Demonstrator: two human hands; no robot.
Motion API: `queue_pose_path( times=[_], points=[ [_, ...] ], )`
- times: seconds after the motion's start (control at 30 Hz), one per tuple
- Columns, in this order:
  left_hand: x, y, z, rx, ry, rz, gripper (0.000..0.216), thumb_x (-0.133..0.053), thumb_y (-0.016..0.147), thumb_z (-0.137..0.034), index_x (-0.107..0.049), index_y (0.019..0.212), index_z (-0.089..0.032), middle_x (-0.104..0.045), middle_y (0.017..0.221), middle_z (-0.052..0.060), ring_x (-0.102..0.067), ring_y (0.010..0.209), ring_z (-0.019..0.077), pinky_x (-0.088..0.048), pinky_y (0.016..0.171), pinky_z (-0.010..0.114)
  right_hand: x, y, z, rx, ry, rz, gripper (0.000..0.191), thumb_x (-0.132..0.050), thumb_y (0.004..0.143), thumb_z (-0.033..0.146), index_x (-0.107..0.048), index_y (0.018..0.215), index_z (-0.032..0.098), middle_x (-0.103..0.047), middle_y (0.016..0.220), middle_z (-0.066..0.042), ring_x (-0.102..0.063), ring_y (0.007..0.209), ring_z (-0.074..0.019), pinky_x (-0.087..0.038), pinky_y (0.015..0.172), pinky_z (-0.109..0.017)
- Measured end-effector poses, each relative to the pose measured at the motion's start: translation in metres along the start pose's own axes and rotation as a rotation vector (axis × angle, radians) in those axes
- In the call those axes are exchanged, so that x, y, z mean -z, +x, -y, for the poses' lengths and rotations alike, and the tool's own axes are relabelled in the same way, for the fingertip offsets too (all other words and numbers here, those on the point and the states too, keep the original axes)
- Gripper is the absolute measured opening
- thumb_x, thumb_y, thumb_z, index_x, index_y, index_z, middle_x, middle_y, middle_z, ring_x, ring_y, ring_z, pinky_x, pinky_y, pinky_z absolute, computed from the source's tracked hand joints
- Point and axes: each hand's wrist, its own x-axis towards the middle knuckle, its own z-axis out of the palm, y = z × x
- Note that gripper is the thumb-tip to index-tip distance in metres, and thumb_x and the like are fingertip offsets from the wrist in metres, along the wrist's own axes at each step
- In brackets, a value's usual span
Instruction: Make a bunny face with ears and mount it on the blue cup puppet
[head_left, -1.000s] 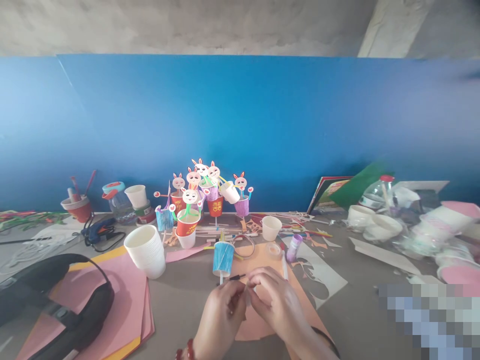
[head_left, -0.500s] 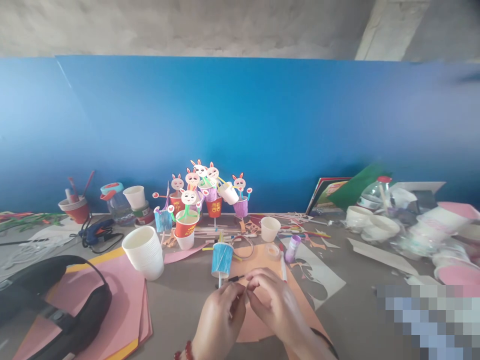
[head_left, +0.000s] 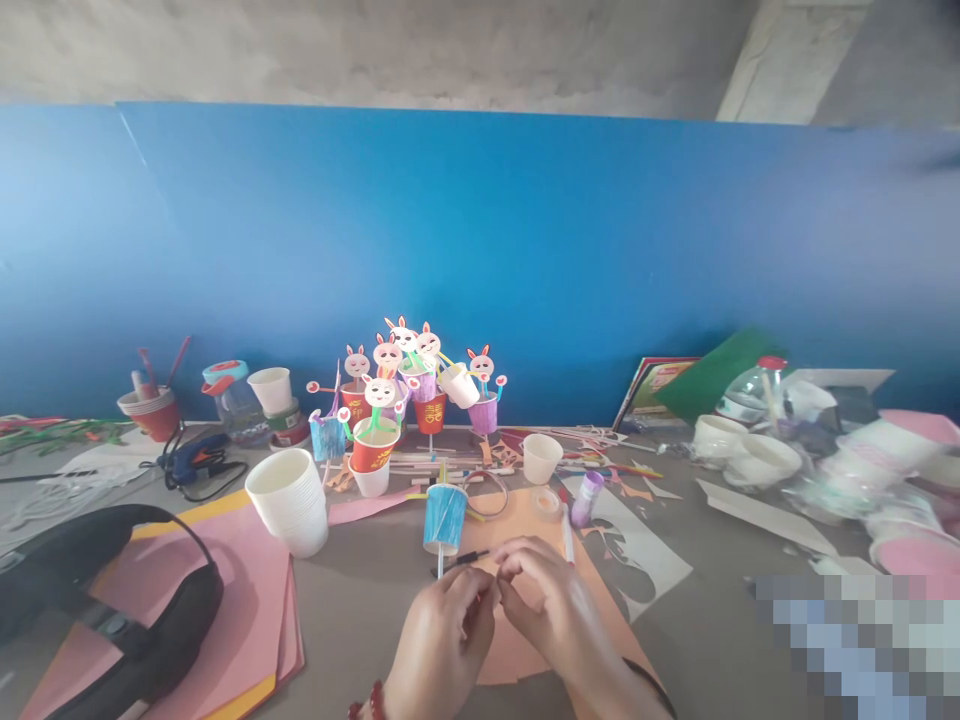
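My left hand [head_left: 448,632] and my right hand [head_left: 546,606] meet fingertip to fingertip over an orange paper sheet [head_left: 517,650]. Both are closed in a pinch, and whatever lies between the fingers is too small and hidden to name. Just beyond them is a blue-coloured paper cup [head_left: 444,518], upside down, with a pale straw below it. A dark pen [head_left: 466,560] lies close to my fingertips. To the right of my right hand are a white marker [head_left: 568,538], a roll of clear tape [head_left: 547,503] and a purple glue stick [head_left: 586,500].
Paper-cup rabbit figures [head_left: 376,440] stand at the back. On the left are stacked white cups [head_left: 286,502], pink paper [head_left: 247,600], black headphones [head_left: 184,625] and a blue glue gun [head_left: 196,462]. At right lie cut white paper [head_left: 660,560], bagged cups [head_left: 855,470] and a bottle [head_left: 754,388].
My hands stay together, with only a slight shift of the fingers. The view has moved a little; nothing on the table has visibly changed place.
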Motion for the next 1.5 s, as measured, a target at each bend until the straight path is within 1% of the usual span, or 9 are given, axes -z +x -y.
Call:
queue_pose_path(
  times=[0.2,0.37,0.5,0.7,0.87,0.97,1.13,1.33,1.5],
  points=[
    [0.0,0.002,-0.001,0.015,-0.018,-0.028,0.019,-0.043,0.086,-0.015,-0.06,0.078,-0.019,-0.061,0.068,0.003,-0.053,0.056,0.0146,-0.038,0.052,0.021,0.0,0.002,0.001,0.02,-0.011,-0.013,0.018,-0.054,0.079,0.006,-0.054,0.078,0.023,-0.068,0.09,-0.003,-0.065,0.088,-0.0204,-0.052,0.076,-0.03],
    [0.0,0.002,-0.003,0.05,-0.091,-0.01,0.019,-0.044,0.085,-0.014,-0.06,0.077,-0.019,-0.06,0.065,0.002,-0.055,0.057,0.0147,-0.039,0.052,0.02,0.003,0.002,0.005,0.069,-0.051,-0.024,0.017,-0.056,0.078,0.006,-0.055,0.077,0.023,-0.068,0.087,-0.003,-0.066,0.086,-0.0207,-0.052,0.073,-0.03],
    [0.003,0.002,-0.006,0.103,-0.131,0.011,0.022,-0.042,0.087,-0.015,-0.06,0.076,-0.019,-0.06,0.063,0.002,-0.056,0.057,0.0146,-0.038,0.052,0.02,0.007,0.001,0.006,0.084,-0.068,-0.015,0.017,-0.056,0.078,0.006,-0.055,0.08,0.023,-0.068,0.088,-0.003,-0.065,0.085,-0.0206,-0.052,0.073,-0.031],
    [0.002,0.002,-0.004,0.044,-0.074,-0.001,0.018,-0.045,0.086,-0.015,-0.06,0.078,-0.018,-0.062,0.068,0.003,-0.054,0.058,0.0146,-0.039,0.054,0.021,0.007,0.003,0.008,0.131,-0.126,-0.035,0.019,-0.054,0.079,0.005,-0.054,0.082,0.024,-0.068,0.083,-0.002,-0.065,0.08,-0.0202,-0.052,0.069,-0.031],
    [0.0,0.001,-0.003,0.063,-0.11,0.019,0.019,-0.044,0.088,-0.015,-0.06,0.079,-0.018,-0.063,0.071,0.003,-0.055,0.058,0.0139,-0.04,0.054,0.02,0.005,0.003,0.007,0.188,-0.187,-0.065,0.02,-0.051,0.078,0.004,-0.051,0.079,0.024,-0.067,0.08,-0.002,-0.065,0.079,-0.0211,-0.051,0.068,-0.032],
    [0.001,0.001,-0.002,0.077,-0.114,0.011,0.02,-0.044,0.087,-0.013,-0.059,0.076,-0.019,-0.062,0.066,0.002,-0.053,0.055,0.0132,-0.038,0.051,0.019,0.006,0.002,0.007,0.186,-0.188,-0.057,0.021,-0.052,0.076,0.004,-0.052,0.08,0.024,-0.066,0.079,-0.001,-0.064,0.076,-0.0199,-0.051,0.066,-0.031],
    [0.0,0.002,-0.002,0.066,-0.112,0.006,0.019,-0.046,0.088,-0.015,-0.063,0.08,-0.018,-0.063,0.068,0.003,-0.054,0.056,0.0135,-0.04,0.053,0.02,0.008,0.003,0.012,0.203,-0.222,-0.049,0.017,-0.052,0.078,0.006,-0.053,0.079,0.024,-0.067,0.083,-0.003,-0.064,0.077,-0.0209,-0.051,0.066,-0.031],
    [0.002,0.003,-0.007,0.11,-0.157,0.032,0.021,-0.045,0.089,-0.016,-0.063,0.078,-0.017,-0.063,0.068,0.003,-0.057,0.055,0.0134,-0.038,0.049,0.019,0.007,0.004,0.012,0.222,-0.224,-0.044,0.02,-0.048,0.08,0.004,-0.052,0.077,0.024,-0.066,0.082,-0.004,-0.064,0.078,-0.0219,-0.052,0.066,-0.031],
    [0.002,0.003,-0.006,0.095,-0.138,0.014,0.021,-0.045,0.088,-0.015,-0.063,0.079,-0.017,-0.063,0.067,0.003,-0.056,0.055,0.0135,-0.039,0.05,0.019,0.006,0.003,0.01,0.167,-0.156,-0.031,0.02,-0.05,0.08,0.004,-0.053,0.077,0.024,-0.066,0.083,-0.004,-0.063,0.08,-0.0213,-0.052,0.067,-0.031]
  ],
)
